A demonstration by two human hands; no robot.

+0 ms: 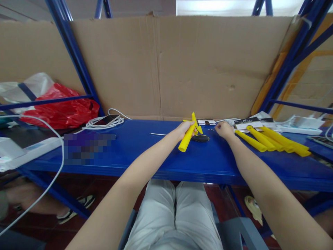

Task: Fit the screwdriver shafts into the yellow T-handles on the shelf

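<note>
My left hand is closed around a yellow tapered tube with pointed, blade-like pieces at its upper end. Its wide round end tilts down toward me. Under that hand a screwdriver with a black handle lies on the blue table, its thin shaft pointing left. My right hand rests low over the table with the fingers curled together; what is in them, if anything, is too small to tell. Just left of its fingertips lie several tiny pale pieces. Several more yellow tapered tubes lie to its right.
Papers and plastic packets lie behind the loose tubes, near a white power strip. On the left are a coiled white cable with a phone, a red plastic bag and another power strip. Cardboard walls the back.
</note>
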